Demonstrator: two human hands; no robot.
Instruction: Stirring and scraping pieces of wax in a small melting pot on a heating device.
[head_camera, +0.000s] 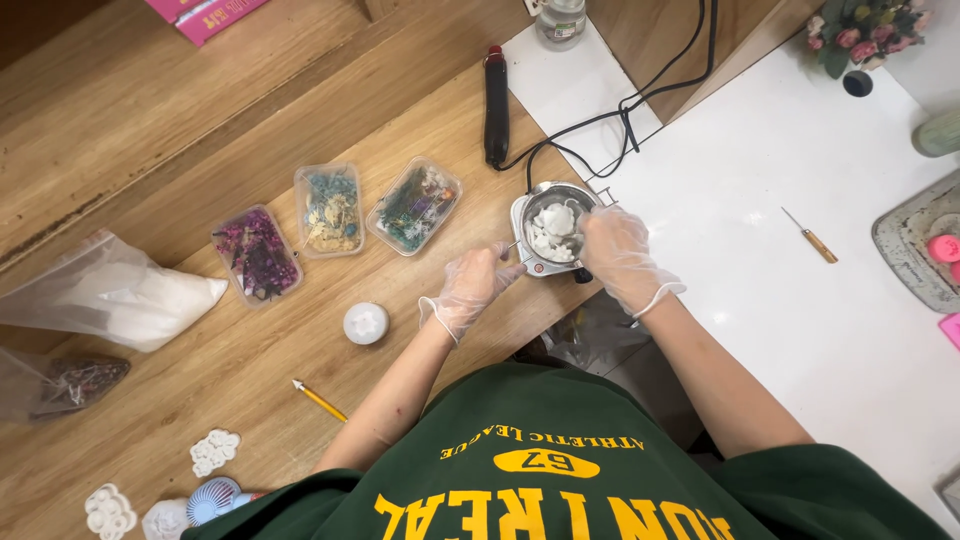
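A small metal melting pot with white wax chunks inside sits at the edge of the wooden table. My left hand, in a clear plastic glove, touches the pot's left side, fingertips pinched on a thin metal piece by the rim. My right hand, also gloved, rests on the pot's right rim over the wax. A black power cord runs from the pot toward the back.
Three clear tubs of dried flowers line up left of the pot. A bag of white flakes, a round white wax piece, a yellow pencil, white moulded shapes, a black tool and a small screwdriver lie around.
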